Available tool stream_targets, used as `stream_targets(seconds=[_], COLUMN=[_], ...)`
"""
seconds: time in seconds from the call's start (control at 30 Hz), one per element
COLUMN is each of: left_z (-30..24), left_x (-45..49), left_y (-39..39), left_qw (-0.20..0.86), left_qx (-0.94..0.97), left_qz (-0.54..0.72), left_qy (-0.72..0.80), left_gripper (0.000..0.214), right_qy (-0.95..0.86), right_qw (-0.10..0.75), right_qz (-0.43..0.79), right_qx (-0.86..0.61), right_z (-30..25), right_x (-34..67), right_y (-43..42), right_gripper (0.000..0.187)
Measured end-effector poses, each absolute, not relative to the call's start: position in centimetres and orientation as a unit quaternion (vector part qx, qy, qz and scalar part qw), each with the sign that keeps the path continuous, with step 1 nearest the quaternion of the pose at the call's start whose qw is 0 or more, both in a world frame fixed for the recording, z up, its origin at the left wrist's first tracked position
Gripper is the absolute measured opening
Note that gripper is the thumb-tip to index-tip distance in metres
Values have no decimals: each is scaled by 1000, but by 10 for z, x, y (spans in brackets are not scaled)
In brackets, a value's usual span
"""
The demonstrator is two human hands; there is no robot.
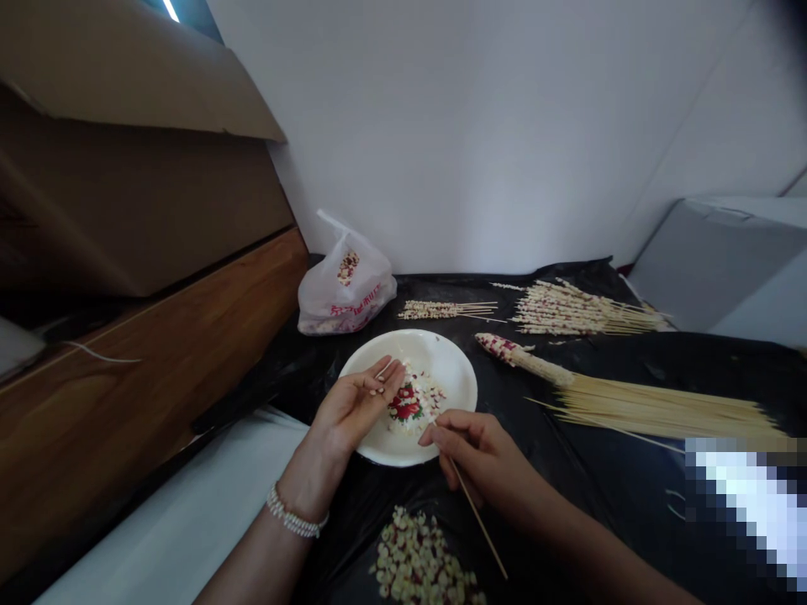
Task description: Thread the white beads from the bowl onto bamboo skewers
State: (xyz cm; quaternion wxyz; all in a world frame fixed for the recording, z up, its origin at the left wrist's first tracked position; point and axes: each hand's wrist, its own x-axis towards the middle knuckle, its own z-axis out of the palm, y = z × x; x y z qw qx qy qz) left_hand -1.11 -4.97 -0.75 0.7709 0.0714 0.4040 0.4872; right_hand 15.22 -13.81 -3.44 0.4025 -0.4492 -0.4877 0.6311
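My left hand [356,405] lies palm up over the left rim of a white plate [450,363], fingers stretched out, with a few pale corn kernels [377,391] resting on the fingers. My right hand [476,450] is closed in a pinch on a thin bamboo skewer [477,518], whose tip points toward the plate and whose tail runs back to the lower right. The plate holds loose kernels [424,400] over a red flower pattern.
A loose heap of kernels [419,565] lies on the black sheet [605,479] near me. Farther back lie filled skewers [583,309], a bundle of bare skewers [656,408], a white plastic bag [345,290], a wooden ledge [145,370] at left and a grey box [725,265] at right.
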Motion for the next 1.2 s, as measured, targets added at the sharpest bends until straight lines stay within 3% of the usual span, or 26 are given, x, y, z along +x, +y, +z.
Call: stream_targets(seconds=[0.13,0.7,1.0,1.2], left_z=[0,-10,-18,-12], left_x=[-7,-12,-13,-12], left_y=[-54,-43,-41,-44], left_qw=[755,753,753,739], left_qx=[69,59,127,136], left_qz=[496,549,534,538], left_qy=[424,357,364,382], left_gripper=[67,29,46,33], right_qy=[-491,-493,-497,-499], right_qw=[398,379,379,375], right_qz=[634,655,651,655], right_qx=[-446,-429,-430,-426], right_z=[-34,-30,-34,-34], right_x=[153,148,147,147], right_y=[-138,-143,-143,-142], right_gripper=[30,24,23,23])
